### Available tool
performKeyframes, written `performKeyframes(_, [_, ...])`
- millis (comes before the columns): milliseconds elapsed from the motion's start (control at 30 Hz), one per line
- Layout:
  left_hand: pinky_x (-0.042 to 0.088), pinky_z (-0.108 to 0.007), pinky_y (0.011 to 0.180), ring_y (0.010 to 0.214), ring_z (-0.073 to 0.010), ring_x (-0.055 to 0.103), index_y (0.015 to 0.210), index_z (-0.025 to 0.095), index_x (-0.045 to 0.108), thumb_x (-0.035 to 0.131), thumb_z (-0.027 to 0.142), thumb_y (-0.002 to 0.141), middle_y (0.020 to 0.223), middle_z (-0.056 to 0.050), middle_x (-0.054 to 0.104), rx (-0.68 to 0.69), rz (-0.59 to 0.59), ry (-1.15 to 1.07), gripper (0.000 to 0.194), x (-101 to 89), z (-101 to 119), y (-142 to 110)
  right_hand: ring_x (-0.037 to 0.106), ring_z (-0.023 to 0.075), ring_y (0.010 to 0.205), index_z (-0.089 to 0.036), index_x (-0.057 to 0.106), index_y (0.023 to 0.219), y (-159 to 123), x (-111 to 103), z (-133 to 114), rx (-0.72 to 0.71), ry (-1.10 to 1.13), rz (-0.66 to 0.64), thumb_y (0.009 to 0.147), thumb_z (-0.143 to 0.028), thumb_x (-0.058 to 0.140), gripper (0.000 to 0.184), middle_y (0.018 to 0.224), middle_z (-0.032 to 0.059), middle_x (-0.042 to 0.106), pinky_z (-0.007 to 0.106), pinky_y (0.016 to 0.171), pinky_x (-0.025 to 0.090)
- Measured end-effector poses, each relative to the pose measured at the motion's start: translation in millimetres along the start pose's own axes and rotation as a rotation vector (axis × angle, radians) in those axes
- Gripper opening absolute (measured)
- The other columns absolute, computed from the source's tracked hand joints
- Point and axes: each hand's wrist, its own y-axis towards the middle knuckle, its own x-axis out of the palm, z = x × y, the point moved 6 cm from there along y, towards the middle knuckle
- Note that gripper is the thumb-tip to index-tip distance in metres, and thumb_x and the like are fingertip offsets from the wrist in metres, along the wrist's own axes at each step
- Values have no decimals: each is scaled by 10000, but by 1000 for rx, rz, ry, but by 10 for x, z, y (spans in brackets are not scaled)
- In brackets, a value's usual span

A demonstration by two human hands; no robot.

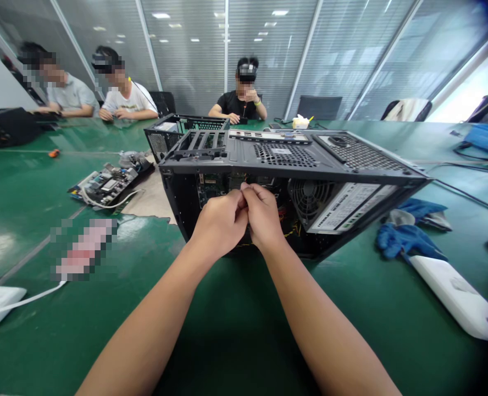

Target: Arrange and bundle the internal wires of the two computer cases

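A black computer case (244,170) lies on the green table with its open side facing me. My left hand (222,223) and my right hand (264,212) meet at the opening, fingertips pinched together. Whatever sits between the fingers is hidden or too small to name. Behind them, part of a circuit board (211,184) shows inside the case. To the right of my hands is the power supply (330,203) with its fan and white label. Red and yellow wires (287,223) hang in the dark lower part of the case.
Left of the case, a loose motherboard (110,184) rests near cardboard (153,198). Blue gloves (409,236) and a white power bank-like block (454,294) lie right. A white cable (33,297) runs at left. Several people sit across the table; a tissue pack (300,122) stands there.
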Motion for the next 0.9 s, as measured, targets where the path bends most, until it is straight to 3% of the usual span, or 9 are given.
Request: performKeyframes(900, [429,-273,617,631,-166,611,869,213,642,484,218,899,749,-31,681,-61,-8,73,161,-26,-23,-3,344,98,565,-209,400,577,15,-24,-32,22,0,1,801,-392,642,377,585,-52,362,264,532,297])
